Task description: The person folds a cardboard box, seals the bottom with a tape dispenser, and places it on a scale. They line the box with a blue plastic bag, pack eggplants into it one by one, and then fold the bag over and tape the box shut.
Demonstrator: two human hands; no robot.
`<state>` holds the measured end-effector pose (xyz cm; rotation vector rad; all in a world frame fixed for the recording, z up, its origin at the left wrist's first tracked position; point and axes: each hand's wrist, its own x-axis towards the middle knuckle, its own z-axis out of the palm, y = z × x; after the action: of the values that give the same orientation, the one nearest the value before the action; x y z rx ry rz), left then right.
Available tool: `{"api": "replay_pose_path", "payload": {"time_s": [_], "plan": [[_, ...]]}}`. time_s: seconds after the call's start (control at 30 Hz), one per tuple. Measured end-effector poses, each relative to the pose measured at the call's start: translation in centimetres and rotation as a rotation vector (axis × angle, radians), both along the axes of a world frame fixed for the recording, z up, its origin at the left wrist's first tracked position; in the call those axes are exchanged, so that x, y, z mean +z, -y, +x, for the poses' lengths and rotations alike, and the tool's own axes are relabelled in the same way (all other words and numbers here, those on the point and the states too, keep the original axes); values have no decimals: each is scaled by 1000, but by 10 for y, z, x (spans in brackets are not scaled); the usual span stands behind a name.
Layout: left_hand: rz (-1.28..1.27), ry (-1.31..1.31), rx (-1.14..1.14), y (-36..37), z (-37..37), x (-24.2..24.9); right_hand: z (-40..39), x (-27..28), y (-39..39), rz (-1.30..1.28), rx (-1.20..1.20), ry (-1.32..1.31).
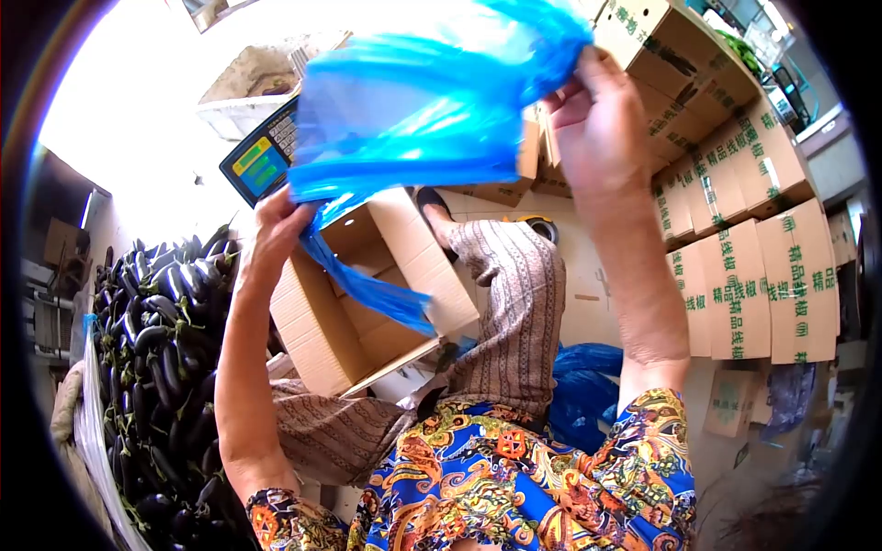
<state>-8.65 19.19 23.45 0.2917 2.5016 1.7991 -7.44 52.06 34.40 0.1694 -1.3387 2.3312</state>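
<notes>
A blue plastic bag (413, 119) is stretched out in the air between my two hands. My left hand (278, 225) pinches its lower left edge, and a twisted strip of the film hangs down from there. Up at the right, my right hand (597, 119) grips the bag's gathered upper corner. Below the bag stands an open cardboard box (308, 308) with its flaps up; the visible part of its inside shows bare cardboard. Behind my left hand is a digital scale display (260, 165), partly covered by the bag.
A large heap of eggplants (165, 367) lies at the left. Stacked cardboard boxes (735, 285) with green print line the right side. More blue plastic bags (583, 386) lie beside my leg. A pale foam box (253, 87) stands beyond the scale.
</notes>
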Motion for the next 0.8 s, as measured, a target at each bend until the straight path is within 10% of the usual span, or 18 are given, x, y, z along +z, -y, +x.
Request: {"api": "replay_pose_path", "payload": {"time_s": [0.2, 0.27, 0.57, 0.6, 0.8], "plan": [[-564, -48, -204, 70, -40, -128, 23, -71, 42, -83, 48, 284], [-645, -481, -193, 58, -30, -131, 33, -108, 54, -35, 115, 277], [207, 180, -300, -29, 34, -71, 88, -123, 84, 286, -22, 198], [659, 478, -182, -52, 39, -50, 93, -123, 81, 246, 51, 174], [890, 384, -231, -10, -4, -41, 148, -118, 55, 433, 120, 169]]}}
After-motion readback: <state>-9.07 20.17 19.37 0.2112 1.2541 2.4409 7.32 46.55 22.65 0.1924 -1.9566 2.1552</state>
